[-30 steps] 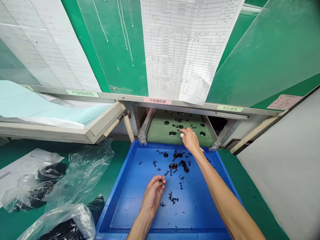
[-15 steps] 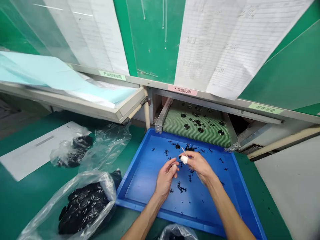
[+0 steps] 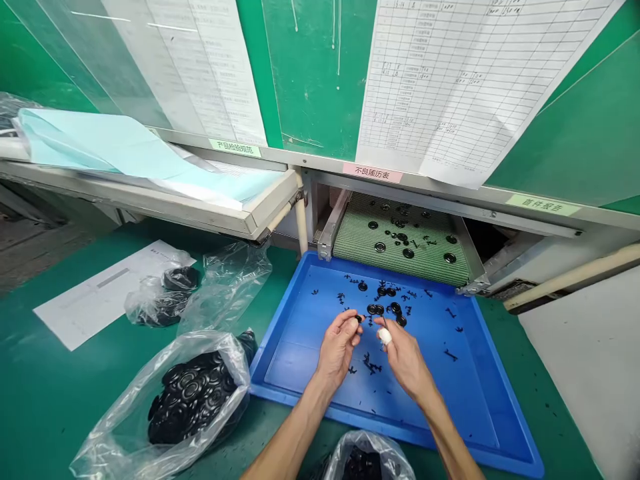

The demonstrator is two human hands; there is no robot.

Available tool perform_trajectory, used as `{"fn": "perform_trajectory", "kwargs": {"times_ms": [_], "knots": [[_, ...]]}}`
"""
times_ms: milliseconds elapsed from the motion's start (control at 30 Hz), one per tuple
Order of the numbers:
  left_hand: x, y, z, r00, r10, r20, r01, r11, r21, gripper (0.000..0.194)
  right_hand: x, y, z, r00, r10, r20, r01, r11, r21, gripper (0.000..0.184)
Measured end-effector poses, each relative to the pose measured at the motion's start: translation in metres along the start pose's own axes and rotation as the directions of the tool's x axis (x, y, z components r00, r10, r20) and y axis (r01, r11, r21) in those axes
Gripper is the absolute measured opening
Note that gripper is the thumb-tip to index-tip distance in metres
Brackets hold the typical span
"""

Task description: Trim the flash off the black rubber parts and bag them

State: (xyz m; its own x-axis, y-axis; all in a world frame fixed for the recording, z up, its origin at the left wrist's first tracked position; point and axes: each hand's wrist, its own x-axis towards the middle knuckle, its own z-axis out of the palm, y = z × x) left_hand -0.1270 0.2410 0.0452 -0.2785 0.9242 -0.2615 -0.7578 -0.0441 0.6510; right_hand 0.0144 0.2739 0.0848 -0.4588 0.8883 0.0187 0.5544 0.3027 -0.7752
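Note:
Both hands hover over a blue tray (image 3: 480, 413) strewn with small black rubber rings (image 3: 383, 309) and black sprue scraps. My left hand (image 3: 339, 347) is closed in a pinch, with a small black ring (image 3: 358, 319) at its fingertips. Beside it, my right hand (image 3: 404, 357) has its fingers curled together; one fingertip wears white tape. What the right hand holds I cannot make out. A green conveyor belt (image 3: 350, 250) carrying more black rings ends at the tray's far edge.
A clear bag of black rings (image 3: 193, 393) lies left of the tray, another bag (image 3: 367, 463) at the near edge. More plastic bags (image 3: 165, 297) and a paper sheet (image 3: 95, 297) lie further left. Printed charts (image 3: 465, 87) hang above the belt.
My right hand came back from the belt to the tray and now sits beside my left hand. The view swung left and down, showing the bags of rings.

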Motion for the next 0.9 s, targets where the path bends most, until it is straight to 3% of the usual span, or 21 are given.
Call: {"fn": "perform_trajectory", "kwargs": {"times_ms": [133, 233, 433, 667, 800, 900], "knots": [[0.001, 0.0, -0.001, 0.999, -0.044, 0.015, 0.044, 0.999, -0.018, 0.033, -0.01, -0.003, 0.009, 1.0, 0.008, -0.027, -0.014, 0.974, -0.227, 0.043], [0.001, -0.001, -0.002, 0.998, -0.057, 0.034, 0.058, 0.998, -0.037, 0.03, -0.013, -0.007, 0.016, 0.991, -0.109, -0.076, 0.074, 0.926, -0.371, 0.033], [0.0, -0.001, 0.0, 0.998, -0.058, 0.038, 0.059, 0.998, -0.038, 0.03, -0.011, -0.014, 0.03, 0.974, -0.185, -0.134, 0.098, 0.868, -0.487, 0.031], [0.0, -0.003, 0.002, 0.998, -0.032, 0.05, 0.032, 0.999, -0.007, 0.032, -0.007, -0.013, 0.046, 0.96, -0.179, -0.215, 0.02, 0.808, -0.588, 0.031], [-0.001, -0.004, 0.001, 0.999, 0.029, 0.02, -0.031, 0.994, 0.101, 0.032, -0.008, -0.017, 0.047, 0.961, -0.144, -0.235, -0.01, 0.834, -0.552, 0.028], [0.001, -0.004, 0.0, 0.998, 0.061, -0.001, -0.06, 0.987, 0.151, 0.031, -0.003, -0.017, 0.045, 0.987, -0.008, -0.159, -0.046, 0.942, -0.332, 0.025]]}}
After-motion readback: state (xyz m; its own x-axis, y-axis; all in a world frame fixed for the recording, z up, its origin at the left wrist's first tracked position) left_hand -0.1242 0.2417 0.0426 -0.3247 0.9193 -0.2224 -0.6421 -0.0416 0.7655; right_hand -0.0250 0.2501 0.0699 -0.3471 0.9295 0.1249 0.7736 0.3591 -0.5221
